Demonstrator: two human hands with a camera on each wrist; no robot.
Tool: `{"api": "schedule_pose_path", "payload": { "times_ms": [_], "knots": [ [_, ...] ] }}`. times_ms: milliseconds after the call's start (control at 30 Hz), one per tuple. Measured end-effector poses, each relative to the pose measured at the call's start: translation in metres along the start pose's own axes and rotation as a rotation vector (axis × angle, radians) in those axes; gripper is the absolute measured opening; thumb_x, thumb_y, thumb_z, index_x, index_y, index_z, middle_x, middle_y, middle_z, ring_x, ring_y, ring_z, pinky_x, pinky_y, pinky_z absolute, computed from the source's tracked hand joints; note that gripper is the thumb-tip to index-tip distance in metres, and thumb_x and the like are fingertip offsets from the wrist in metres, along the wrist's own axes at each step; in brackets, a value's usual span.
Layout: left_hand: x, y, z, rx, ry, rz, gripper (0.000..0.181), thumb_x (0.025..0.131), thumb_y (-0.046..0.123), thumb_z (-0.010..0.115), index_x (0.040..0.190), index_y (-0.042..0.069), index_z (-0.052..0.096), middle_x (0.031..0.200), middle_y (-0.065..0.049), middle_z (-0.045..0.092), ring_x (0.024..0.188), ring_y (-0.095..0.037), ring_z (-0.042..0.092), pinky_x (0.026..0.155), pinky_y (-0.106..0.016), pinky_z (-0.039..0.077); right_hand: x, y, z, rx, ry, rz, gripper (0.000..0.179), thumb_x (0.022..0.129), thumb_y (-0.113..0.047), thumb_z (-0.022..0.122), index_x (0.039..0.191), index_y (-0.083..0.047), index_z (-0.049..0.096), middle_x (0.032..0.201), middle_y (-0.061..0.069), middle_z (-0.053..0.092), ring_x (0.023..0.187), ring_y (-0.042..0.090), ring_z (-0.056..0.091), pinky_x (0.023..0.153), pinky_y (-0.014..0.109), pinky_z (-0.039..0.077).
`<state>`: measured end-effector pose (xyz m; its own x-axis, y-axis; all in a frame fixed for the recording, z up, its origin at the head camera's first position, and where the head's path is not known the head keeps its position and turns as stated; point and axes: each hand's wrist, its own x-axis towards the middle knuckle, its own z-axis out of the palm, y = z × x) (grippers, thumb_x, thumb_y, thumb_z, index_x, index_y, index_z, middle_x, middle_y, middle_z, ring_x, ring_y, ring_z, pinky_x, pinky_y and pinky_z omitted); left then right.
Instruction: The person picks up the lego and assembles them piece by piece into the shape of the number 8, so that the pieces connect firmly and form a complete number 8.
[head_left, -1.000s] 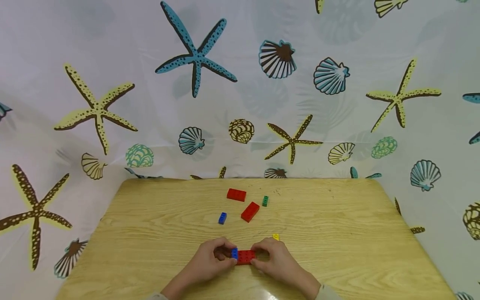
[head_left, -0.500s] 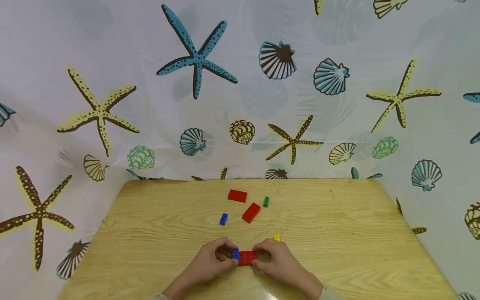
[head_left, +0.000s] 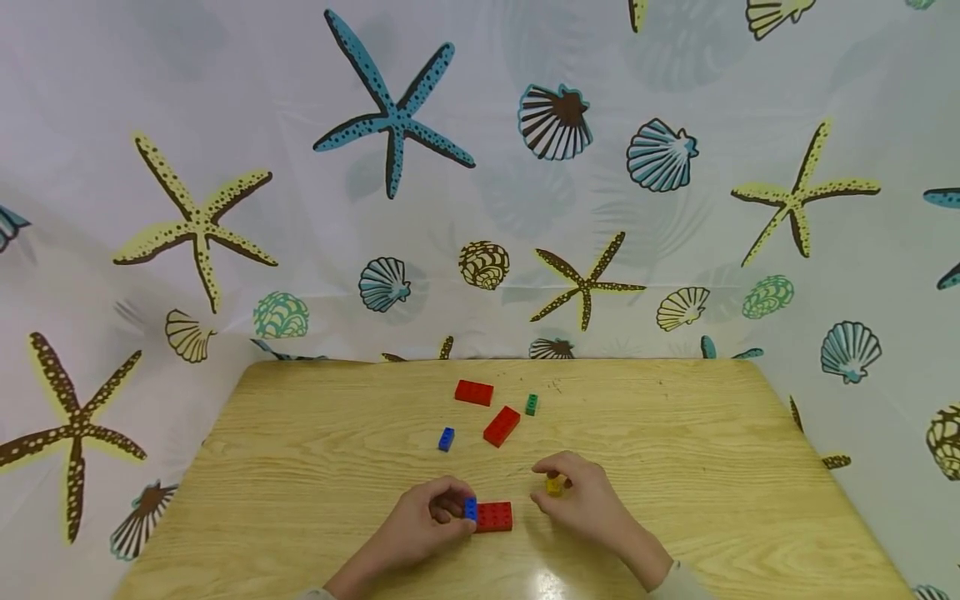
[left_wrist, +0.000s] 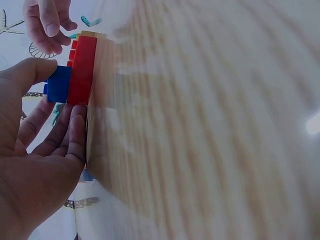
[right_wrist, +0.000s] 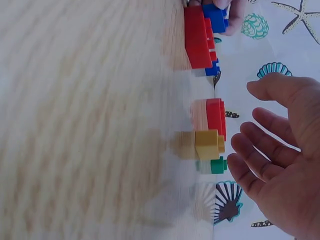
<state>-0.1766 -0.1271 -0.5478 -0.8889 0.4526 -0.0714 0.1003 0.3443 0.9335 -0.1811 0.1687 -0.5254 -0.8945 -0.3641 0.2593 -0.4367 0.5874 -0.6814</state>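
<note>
At the front of the table, my left hand [head_left: 416, 527] pinches a small blue toy brick [head_left: 471, 509] between thumb and index finger. This blue brick stands on the left end of a red brick [head_left: 495, 516] lying on the table, as the left wrist view shows from the side. My right hand [head_left: 588, 500] is spread around a yellow brick [head_left: 553, 486], thumb on the near side and fingers on the far side. In the right wrist view the yellow brick [right_wrist: 206, 145] sits on the table, apart from the fingertips.
Farther back lie two red bricks [head_left: 474, 392] [head_left: 502, 427], a second blue brick [head_left: 446, 439] and a green brick [head_left: 531, 404]. A cloth [head_left: 480, 200] printed with shells and starfish hangs behind and beside the wooden table [head_left: 690, 467].
My right hand has let go of the red brick's right end and moved right to the yellow brick, its fingers spread. The left hand has stayed on the blue brick.
</note>
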Motion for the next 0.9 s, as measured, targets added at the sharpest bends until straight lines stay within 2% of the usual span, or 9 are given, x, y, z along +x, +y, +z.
{"api": "schedule_pose_path", "payload": {
  "times_ms": [367, 700, 900],
  "knots": [
    [0.000, -0.001, 0.001, 0.013, 0.004, -0.015, 0.030, 0.094, 0.026, 0.080, 0.120, 0.013, 0.071, 0.114, -0.004, 0.071, 0.100, -0.013, 0.065, 0.081, -0.022, 0.054, 0.001, 0.012, -0.008, -0.023, -0.012, 0.093, 0.033, 0.089, -0.015, 0.084, 0.120, -0.008, 0.075, 0.116, 0.005, 0.074, 0.102, 0.023, 0.069, 0.084, 0.034, 0.057],
    [0.000, -0.001, 0.001, -0.014, 0.005, -0.010, 0.032, 0.094, 0.022, 0.080, 0.122, 0.011, 0.071, 0.114, -0.005, 0.071, 0.101, -0.016, 0.065, 0.080, -0.021, 0.054, 0.000, 0.018, -0.010, -0.024, -0.040, 0.116, 0.035, 0.091, -0.020, 0.084, 0.122, -0.009, 0.074, 0.116, 0.003, 0.073, 0.102, 0.023, 0.067, 0.083, 0.034, 0.056],
    [0.000, 0.001, 0.001, 0.004, 0.004, -0.011, 0.031, 0.094, 0.025, 0.080, 0.121, 0.012, 0.071, 0.113, -0.005, 0.071, 0.100, -0.015, 0.065, 0.081, -0.021, 0.054, 0.001, 0.019, -0.010, -0.022, -0.053, 0.125, 0.035, 0.090, -0.020, 0.084, 0.121, -0.008, 0.074, 0.114, 0.004, 0.072, 0.102, 0.024, 0.067, 0.083, 0.035, 0.056]
  ]
}}
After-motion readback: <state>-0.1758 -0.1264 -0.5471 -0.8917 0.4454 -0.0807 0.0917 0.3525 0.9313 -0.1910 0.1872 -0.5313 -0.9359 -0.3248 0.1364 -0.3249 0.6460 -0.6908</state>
